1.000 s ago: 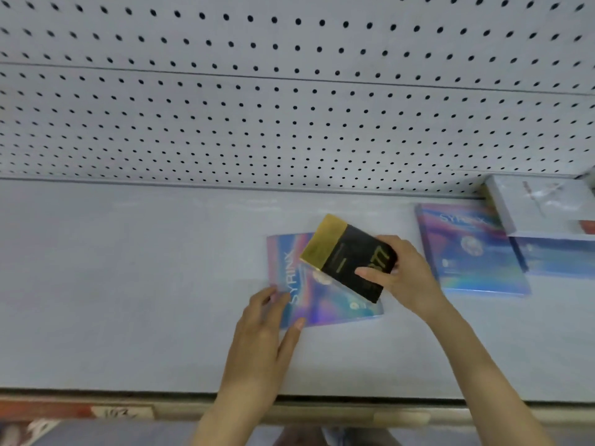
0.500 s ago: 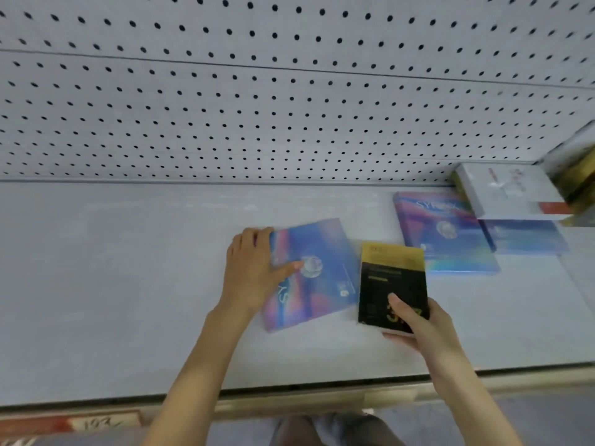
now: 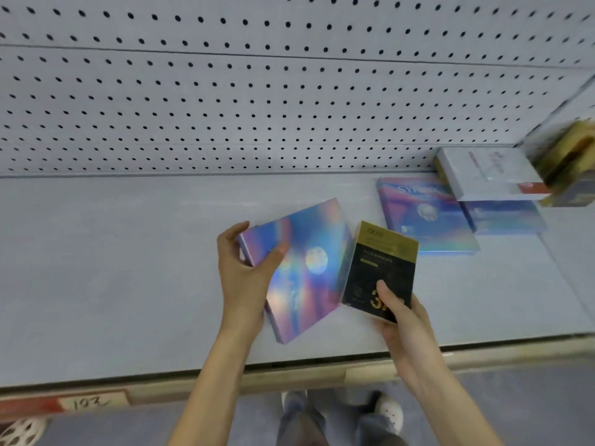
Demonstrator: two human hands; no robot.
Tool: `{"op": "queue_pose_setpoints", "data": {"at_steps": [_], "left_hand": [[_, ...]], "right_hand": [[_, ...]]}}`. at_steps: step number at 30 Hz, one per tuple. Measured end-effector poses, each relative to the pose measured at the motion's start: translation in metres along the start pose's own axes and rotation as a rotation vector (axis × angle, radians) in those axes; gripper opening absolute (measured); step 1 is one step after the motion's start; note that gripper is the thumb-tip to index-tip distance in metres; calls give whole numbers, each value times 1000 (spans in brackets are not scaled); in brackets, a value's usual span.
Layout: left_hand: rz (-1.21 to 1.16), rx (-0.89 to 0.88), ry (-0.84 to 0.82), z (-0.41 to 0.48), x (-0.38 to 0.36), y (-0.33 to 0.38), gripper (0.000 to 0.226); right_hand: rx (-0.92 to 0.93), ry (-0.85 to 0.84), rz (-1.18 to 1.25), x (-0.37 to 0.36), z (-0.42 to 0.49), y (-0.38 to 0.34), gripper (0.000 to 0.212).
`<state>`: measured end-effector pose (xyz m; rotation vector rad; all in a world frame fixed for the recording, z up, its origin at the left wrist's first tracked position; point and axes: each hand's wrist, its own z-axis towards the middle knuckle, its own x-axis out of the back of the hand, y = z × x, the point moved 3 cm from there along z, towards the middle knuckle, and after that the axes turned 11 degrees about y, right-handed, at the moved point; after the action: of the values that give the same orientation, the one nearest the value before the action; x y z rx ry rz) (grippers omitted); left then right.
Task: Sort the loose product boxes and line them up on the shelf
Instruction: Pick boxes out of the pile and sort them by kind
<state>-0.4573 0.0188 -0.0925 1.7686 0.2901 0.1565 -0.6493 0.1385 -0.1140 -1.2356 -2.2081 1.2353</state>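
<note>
- L hand (image 3: 244,275) grips the iridescent box (image 3: 306,268) at its left corner: thumb pressed on the shiny top face, fingers curled round the far edge.
- That box sits askew over the middle of the shelf (image 3: 128,268), left side tipped up. Can't tell if its near corner touches the shelf.
- R hand (image 3: 399,320) is clamped on the black-and-gold box (image 3: 376,272): thumb on the front by the gold numeral, fingers underneath.
- It's held face-up just right of the iridescent box, gold band at the far end. The two edges are v. close, maybe touching.
- Further right, lying flat on the shelf: a second iridescent box (image 3: 418,217).
- Beside it a blue box (image 3: 502,217) w/ a white box (image 3: 483,175) stacked on top, near the back corner.
- Far right edge: gold boxes (image 3: 570,159), too blurred to read.
- Behind everything, a grey pegboard (image 3: 257,107).
- Shelf front carries a label strip (image 3: 87,403) w/ handwritten digits. Below it, the person's shoes (image 3: 389,413) on the floor.
</note>
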Motion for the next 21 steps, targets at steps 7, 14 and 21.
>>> {"op": "queue_pose_setpoints", "data": {"at_steps": [7,14,21], "left_hand": [[-38,30,-192,-42,-24,45,24],[65,52,-550,-120,-101,69,14],[219,-2,-695,-235,-190,20,29]], "right_hand": [[111,-62,-6,48,-10,-25,44],[158,-185,62,124,-8,-77,93],[124,31,294,263,1,-95,53]]}}
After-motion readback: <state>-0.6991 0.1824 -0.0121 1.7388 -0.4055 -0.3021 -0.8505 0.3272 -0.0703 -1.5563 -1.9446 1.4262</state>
